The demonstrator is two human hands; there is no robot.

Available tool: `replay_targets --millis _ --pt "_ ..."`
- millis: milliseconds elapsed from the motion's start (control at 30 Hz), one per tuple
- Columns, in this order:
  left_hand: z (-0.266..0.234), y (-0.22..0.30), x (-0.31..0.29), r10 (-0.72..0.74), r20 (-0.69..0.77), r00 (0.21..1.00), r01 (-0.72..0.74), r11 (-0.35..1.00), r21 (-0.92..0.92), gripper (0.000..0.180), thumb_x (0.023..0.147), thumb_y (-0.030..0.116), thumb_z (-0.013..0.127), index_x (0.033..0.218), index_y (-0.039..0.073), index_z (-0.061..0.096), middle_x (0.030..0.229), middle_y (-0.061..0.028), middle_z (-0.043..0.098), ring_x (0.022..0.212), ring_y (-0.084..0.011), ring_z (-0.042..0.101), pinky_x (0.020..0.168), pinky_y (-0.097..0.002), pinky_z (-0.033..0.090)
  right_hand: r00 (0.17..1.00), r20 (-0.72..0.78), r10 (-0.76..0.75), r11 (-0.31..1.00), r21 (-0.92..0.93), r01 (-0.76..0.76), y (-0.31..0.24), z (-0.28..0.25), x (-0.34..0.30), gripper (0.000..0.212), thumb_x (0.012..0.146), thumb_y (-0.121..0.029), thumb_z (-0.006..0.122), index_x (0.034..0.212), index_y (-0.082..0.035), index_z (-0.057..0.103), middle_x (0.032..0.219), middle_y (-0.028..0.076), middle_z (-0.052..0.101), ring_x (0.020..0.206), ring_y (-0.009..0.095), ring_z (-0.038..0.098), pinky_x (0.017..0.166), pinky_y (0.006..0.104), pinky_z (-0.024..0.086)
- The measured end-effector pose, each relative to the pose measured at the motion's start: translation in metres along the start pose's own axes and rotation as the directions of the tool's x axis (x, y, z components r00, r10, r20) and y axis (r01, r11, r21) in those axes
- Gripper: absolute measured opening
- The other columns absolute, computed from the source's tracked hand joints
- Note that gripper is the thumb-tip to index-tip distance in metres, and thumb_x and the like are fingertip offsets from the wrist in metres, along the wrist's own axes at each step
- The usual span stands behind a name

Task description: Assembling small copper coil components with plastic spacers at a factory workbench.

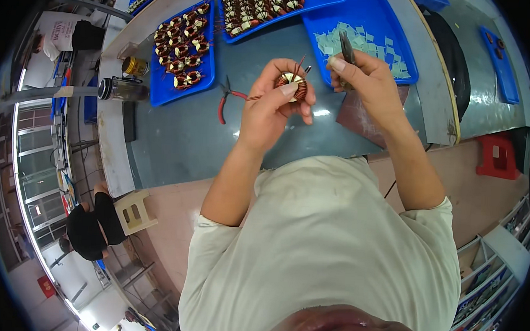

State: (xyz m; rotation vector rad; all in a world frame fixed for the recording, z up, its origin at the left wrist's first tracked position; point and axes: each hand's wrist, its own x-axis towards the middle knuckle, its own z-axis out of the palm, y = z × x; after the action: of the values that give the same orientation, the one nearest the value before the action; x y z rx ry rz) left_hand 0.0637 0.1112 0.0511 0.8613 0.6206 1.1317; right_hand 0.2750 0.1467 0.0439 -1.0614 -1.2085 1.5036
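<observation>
The coil (pixel 301 92) is held in the left grip (pixel 271 102), thumb pressed on its face. To the coil's right, the right grip (pixel 369 81) is closed on a grey tool (pixel 346 48). Left of the coil, red-handled pliers (pixel 222 109) lie on the tabletop (pixel 180 141); beyond it, rightward, a blue tray (pixel 369 11) holds white pieces (pixel 359 42).

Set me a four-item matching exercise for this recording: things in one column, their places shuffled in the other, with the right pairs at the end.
Things
1. wire-wound ring coil outside the trays
2. dark metal tool
3. red-handled pliers
4. small pale squares

Places
a. on the grey bench
b. scattered in a blue tray
c. in the right hand
d. in the left hand

Right pairs: 1-d, 2-c, 3-a, 4-b
</observation>
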Motion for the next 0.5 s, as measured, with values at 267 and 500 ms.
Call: replay_targets --millis 267,500 --pt "-0.003 -0.017 -0.001 0.034 -0.063 0.997 -0.03 0.998 0.057 0.021 0.107 0.029 0.054 0.108 0.008 0.056 0.088 -0.0124 0.068 0.07 -0.0146 0.063 0.057 -0.0286 0.053 0.991 0.077 0.112 0.987 0.107 -0.12 0.016 0.003 -0.005 0.03 0.1 -0.03 0.069 0.101 0.0 0.071 0.086 0.003 0.066 0.078 0.012 0.062 0.073 0.0274 0.051" --pt "-0.004 -0.02 -0.002 -0.009 -0.173 0.985 0.003 0.999 -0.033 0.016 0.106 0.023 0.052 0.108 0.007 0.057 0.09 -0.0126 0.068 0.068 -0.0139 0.061 0.053 -0.0262 0.048 0.993 0.076 0.095 0.992 0.071 -0.1 0.026 0.007 -0.008 0.028 0.099 -0.029 0.07 0.1 -0.001 0.071 0.085 0.002 0.066 0.078 0.011 0.06 0.074 0.0267 0.049"
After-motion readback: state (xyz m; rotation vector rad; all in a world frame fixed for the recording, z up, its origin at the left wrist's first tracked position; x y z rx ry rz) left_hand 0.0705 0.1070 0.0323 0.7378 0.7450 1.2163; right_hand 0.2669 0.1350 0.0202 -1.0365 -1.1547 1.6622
